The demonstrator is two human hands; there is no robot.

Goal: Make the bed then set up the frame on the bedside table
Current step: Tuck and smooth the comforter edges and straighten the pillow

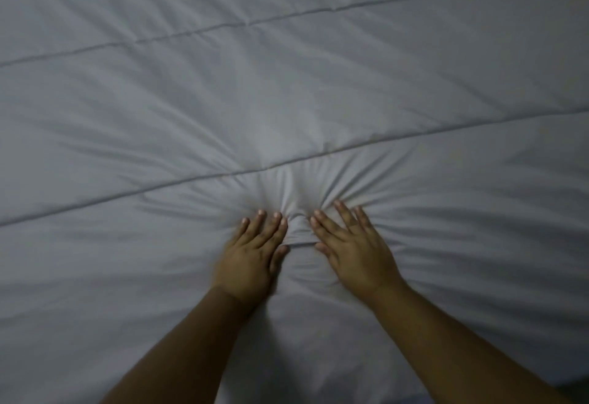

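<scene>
Left hand (255,253) is down flat, fingers straight and close together, palm pressing into the pale grey quilted duvet (287,84). It grasps nothing. Right hand (353,250) sits just beside it in the lower middle of the frame, also flat, fingers a little more spread, also pressing rather than gripping. Between the two there's a small pinched ridge of cloth (299,231), and creases fan out from it to the left, right and upward. A stitched seam (318,154) runs just above the fingertips, slanting up to the right, and a second stitched seam (255,20) crosses the upper part of the frame on the same slant. The duvet fills the whole view, with bare forearms coming in from the bottom edge. The frame and the bedside table aren't in shot. On handling, this looks soft and puffy, and it dents readily under the palms, so it should be light for its bulk and quite floppy. The smooth cover may slide under flat hands and bunch up, as that ridge suggests. Sweeping the palms outward, away from each other, should flatten the middle. To shift the whole thing, I'd take it by an edge or corner with both hands, though no edge is clearly in view here.
</scene>
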